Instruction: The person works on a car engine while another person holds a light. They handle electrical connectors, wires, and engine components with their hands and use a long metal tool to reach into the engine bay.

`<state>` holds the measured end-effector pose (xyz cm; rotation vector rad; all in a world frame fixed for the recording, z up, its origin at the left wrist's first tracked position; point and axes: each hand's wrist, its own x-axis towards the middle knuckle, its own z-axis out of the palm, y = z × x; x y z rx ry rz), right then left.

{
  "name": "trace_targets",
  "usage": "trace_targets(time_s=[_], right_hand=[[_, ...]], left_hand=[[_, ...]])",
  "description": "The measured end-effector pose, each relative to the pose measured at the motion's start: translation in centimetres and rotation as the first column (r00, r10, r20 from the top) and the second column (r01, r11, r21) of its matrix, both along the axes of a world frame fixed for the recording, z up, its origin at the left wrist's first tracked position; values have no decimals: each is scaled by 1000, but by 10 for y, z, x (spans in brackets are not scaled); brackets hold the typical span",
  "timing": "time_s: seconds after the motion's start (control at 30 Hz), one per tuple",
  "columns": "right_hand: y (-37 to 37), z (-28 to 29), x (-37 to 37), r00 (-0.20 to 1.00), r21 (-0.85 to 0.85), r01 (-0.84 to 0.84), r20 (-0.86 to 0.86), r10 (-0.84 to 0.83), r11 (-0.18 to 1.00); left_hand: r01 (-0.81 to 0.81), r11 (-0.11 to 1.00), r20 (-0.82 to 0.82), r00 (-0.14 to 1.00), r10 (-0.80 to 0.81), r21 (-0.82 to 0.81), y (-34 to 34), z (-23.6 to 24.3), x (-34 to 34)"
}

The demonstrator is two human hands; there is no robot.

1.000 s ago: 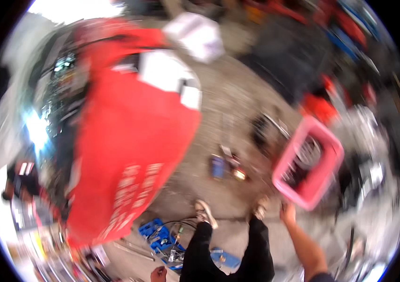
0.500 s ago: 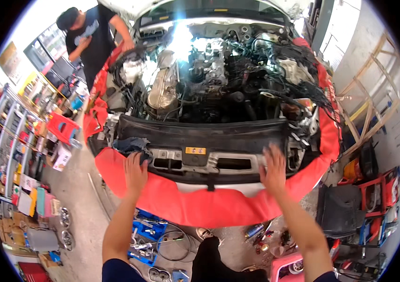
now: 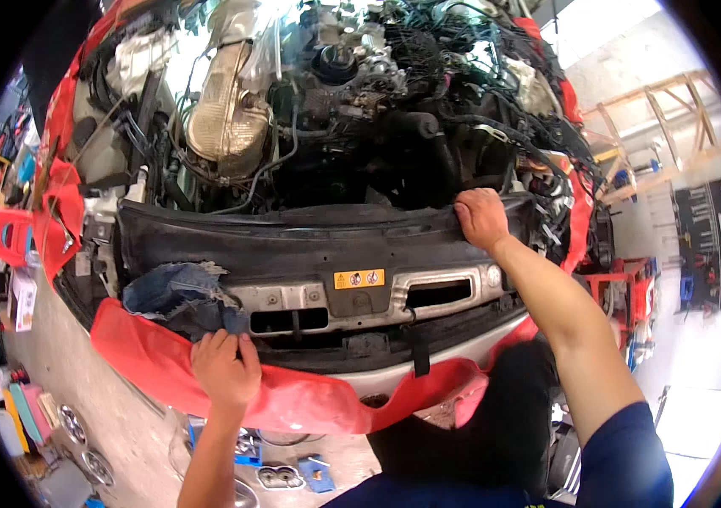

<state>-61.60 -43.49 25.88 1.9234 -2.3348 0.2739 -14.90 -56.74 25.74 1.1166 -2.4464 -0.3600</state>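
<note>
Nearest, at 6 o'clock, the person's dark trousers and blue sleeve; tools (image 3: 280,474) lie scattered on the concrete floor (image 3: 115,423) at about 7 o'clock. Left hand (image 3: 225,368) at 7 o'clock rests on the red cover (image 3: 309,406) draped over the car's front edge, fingers curled loosely, tips touching the frayed denim rag (image 3: 176,292) just above it; cannot tell whether it actually pinches the rag or the cover. Right hand (image 3: 480,218) at 2 o'clock is closed over the top edge of the black front panel (image 3: 292,241), fingers wrapped round its lip. That panel runs across the frame centre, seated above the grey crossmember (image 3: 326,298) with its yellow sticker. Beyond, at 12 o'clock, the engine (image 3: 326,93) sits exposed, with loose wiring (image 3: 496,93) and a metal heat shield (image 3: 225,118) in view. Judgement: bonnet area is opened up and covers are on, so prep looks done; the panel looks in place and gripped at one end only, so work on it seems early, most of it left. Red stool (image 3: 6,235) at 9 o'clock, wooden frame (image 3: 657,127) far at 2 o'clock.
</note>
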Motion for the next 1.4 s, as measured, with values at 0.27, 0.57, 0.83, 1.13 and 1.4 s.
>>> trace_targets(time_s=[0.27,0.57,0.83,1.13,1.4], right_hand=[[-23,19,7,985,295,-42,170,-9,955],[-39,7,-34,808,480,-517,547,219,708],[-229,71,-65,796,97,-181,599,88,979],[-492,39,-153,577,194,746,291,-764,637],[-494,37,-144,608,246,737,165,-777,629]], left_hand=[[-109,993,110,988,104,44,-16,-11,5],[-52,967,152,988,14,248,-11,-24,27],[-116,932,300,954,8,344,-29,15,9],[-161,912,334,942,28,377,-23,2,4],[-305,785,572,817,-76,539,-38,10,-13]])
